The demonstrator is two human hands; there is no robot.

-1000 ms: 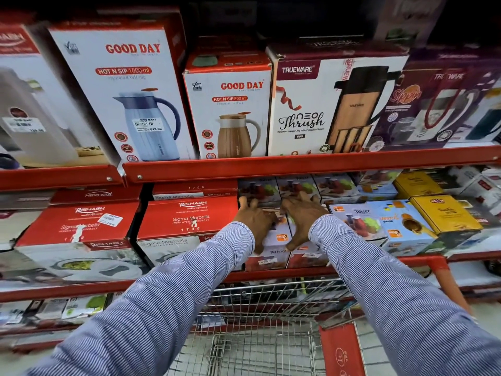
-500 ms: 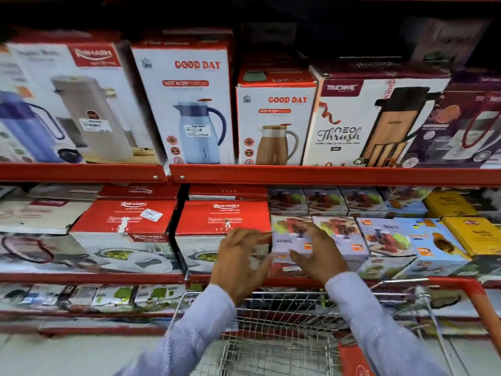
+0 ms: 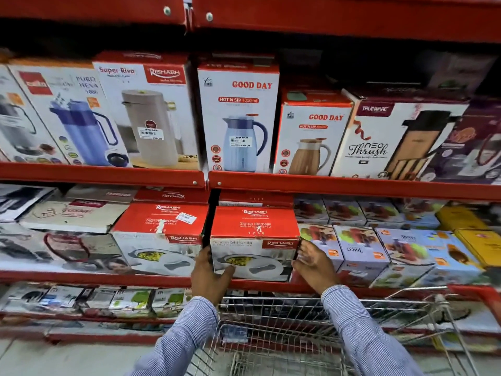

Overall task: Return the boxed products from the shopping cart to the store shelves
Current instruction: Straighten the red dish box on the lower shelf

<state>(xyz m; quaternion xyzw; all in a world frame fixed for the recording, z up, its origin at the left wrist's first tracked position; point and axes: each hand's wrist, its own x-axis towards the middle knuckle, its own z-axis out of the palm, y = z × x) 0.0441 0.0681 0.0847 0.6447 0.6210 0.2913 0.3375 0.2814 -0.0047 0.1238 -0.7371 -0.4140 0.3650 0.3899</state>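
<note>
Shifted leftward off the small juicer boxes (image 3: pixel 360 251) since half a second ago, onto the red-topped Rishabh casserole box (image 3: pixel 254 241) on the middle shelf (image 3: pixel 95 278). Left hand (image 3: pixel 210 275) now pressed flat against that box's left face, fingers slipped into the dark gap beside the neighbouring casserole box (image 3: pixel 158 237), thumb spread across the lower front. Right hand (image 3: pixel 314 263) cupped open against the right edge, fingertips touching the corner, palm not wrapped around. Clasped from both sides rather than gripped; box resting on the shelf, front face flush with the red lip.

Tight quarters: twin casserole box just beside on the left with only a narrow slot between, juicer boxes touching on the right, more red boxes stacked behind and above, little headroom under the upper shelf (image 3: pixel 352 187). Open room only forward, over the lip toward the wire shopping cart (image 3: pixel 298 316) directly below the striped sleeves. Cart's red handle (image 3: pixel 482 297) at far right.

Higher up, flask cartons in a row: Good Day box (image 3: pixel 238 118) centred above the hands, more cartons now seen to its left than before.
</note>
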